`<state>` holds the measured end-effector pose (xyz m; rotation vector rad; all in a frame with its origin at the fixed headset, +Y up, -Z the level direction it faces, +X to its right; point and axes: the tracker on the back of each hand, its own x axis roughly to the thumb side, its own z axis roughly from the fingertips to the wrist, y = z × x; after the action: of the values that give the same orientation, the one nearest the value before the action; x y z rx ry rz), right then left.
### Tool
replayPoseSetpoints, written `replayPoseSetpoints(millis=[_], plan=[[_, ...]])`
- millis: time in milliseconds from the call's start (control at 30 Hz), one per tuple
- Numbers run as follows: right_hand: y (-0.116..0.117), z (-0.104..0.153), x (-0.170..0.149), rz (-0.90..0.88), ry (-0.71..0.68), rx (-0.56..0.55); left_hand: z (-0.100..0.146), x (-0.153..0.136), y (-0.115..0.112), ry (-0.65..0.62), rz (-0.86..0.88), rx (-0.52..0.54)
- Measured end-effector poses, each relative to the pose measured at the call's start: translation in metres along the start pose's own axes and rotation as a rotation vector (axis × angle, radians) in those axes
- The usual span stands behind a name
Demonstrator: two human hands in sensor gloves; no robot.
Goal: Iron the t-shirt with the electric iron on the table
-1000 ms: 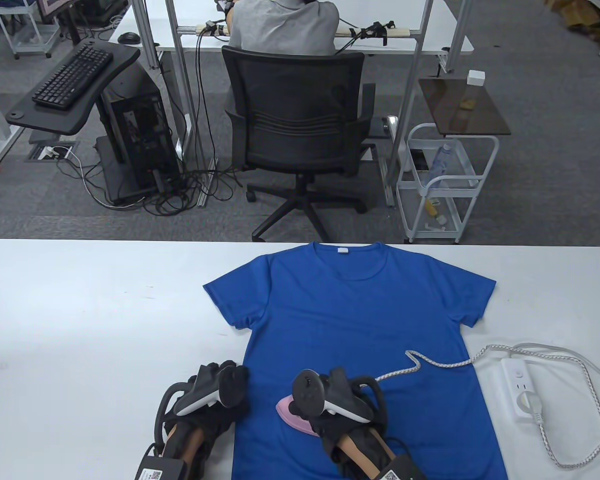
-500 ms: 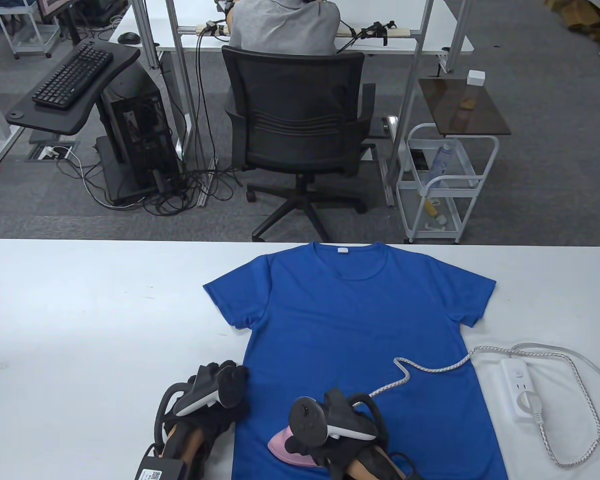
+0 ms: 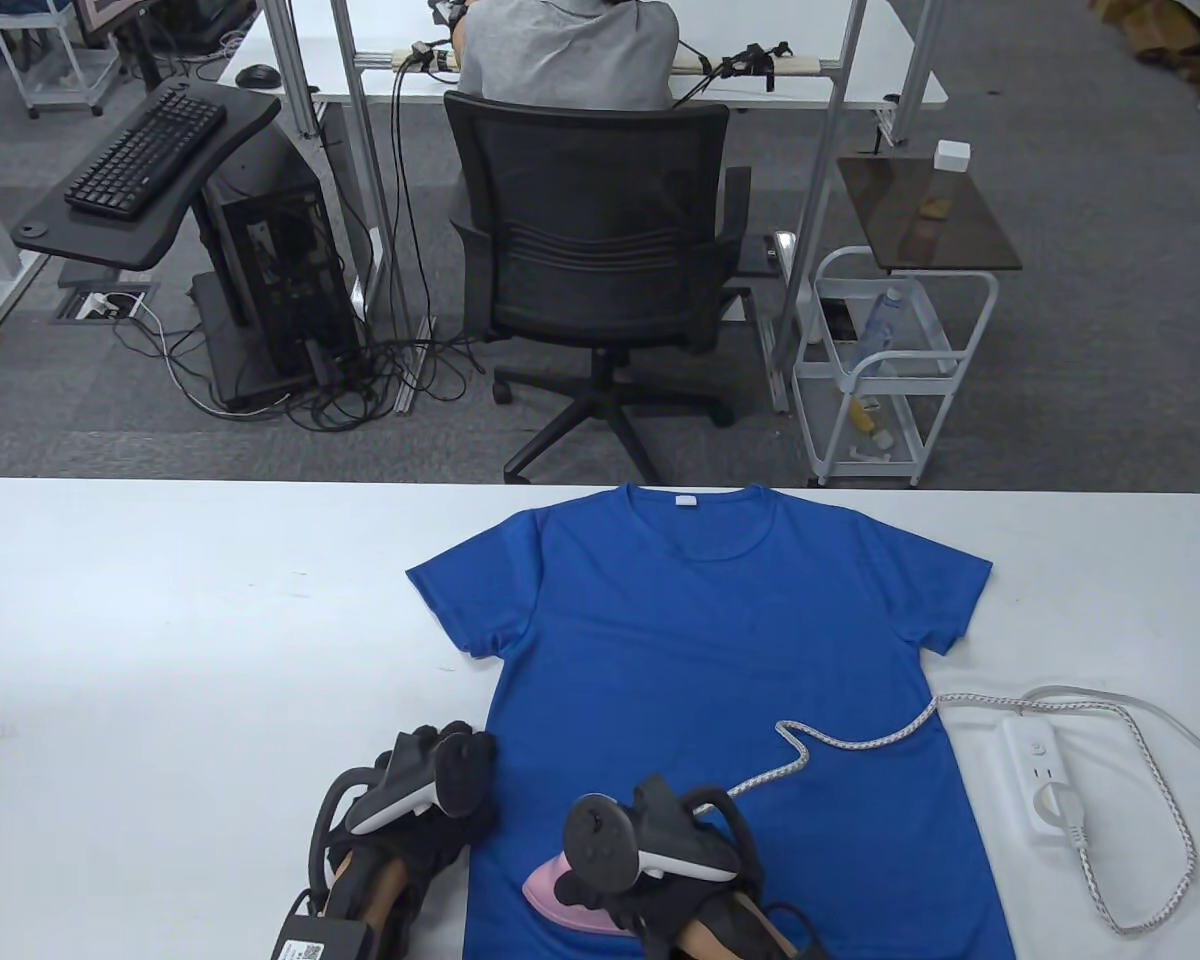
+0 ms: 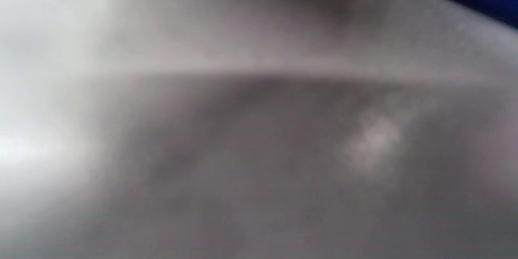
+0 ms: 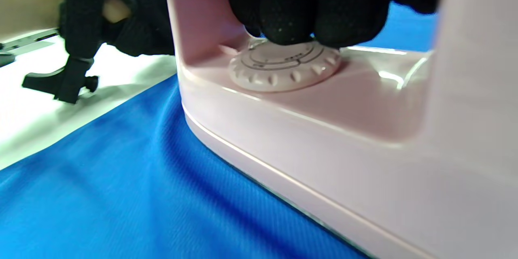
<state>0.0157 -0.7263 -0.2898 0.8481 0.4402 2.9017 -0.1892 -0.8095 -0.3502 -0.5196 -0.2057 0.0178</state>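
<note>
Blue t-shirt (image 3: 720,690) lies flat on the white table (image 3: 160,620), collar at the far edge, hem toward the person; pink iron (image 3: 560,893) sits sole-down on the shirt's near-left corner by the hem, R hand (image 3: 660,880) curled round its handle w/ fingers (image 5: 307,16) wrapped just above the dial (image 5: 283,66). L hand (image 3: 410,810) rests on the table just left of the shirt's left edge, holds nothing; whether fingers are flat or curled I can't tell, wrist view too blurred. Nearly all the unpressed cloth lies away from the iron toward collar & right side, shirt's long axis running hem-to-collar, so next stroke prob. goes forward; cord (image 3: 840,740) trails over the shirt's right side to the power strip (image 3: 1045,775), may drag.
</note>
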Motion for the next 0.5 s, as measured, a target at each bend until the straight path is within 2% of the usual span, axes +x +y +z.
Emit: replayPoseSetpoints(millis=[267,500], plan=[[-0.005,-0.035,0.001,0.01,0.121,-0.101,0.0,0.0,0.0,0.0,0.0,-0.007],[-0.004,-0.036,0.001,0.004,0.112,-0.12,0.0,-0.001,0.0,-0.006,0.003,-0.009]])
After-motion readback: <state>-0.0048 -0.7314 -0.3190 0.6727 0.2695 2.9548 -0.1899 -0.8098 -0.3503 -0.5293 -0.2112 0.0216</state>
